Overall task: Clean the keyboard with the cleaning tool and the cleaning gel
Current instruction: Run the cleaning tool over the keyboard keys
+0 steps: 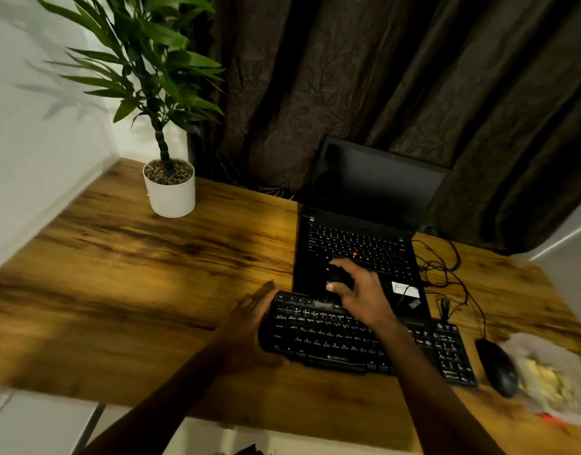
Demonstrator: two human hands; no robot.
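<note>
A black external keyboard (364,339) lies on the wooden desk (134,290) in front of an open laptop. My right hand (364,293) is above the keyboard's top row and grips a dark cleaning tool (338,279). The tool's pale brush end (322,304) touches the upper keys. My left hand (253,320), blurred, clasps the keyboard's left end. A clear plastic bag with yellow cleaning gel (545,379) lies at the desk's right edge, away from both hands.
A black laptop (364,244) with a dark screen stands just behind the keyboard. A black mouse (497,366) and tangled cables (446,267) lie to the right. A potted plant (171,188) stands at the back left, before dark curtains.
</note>
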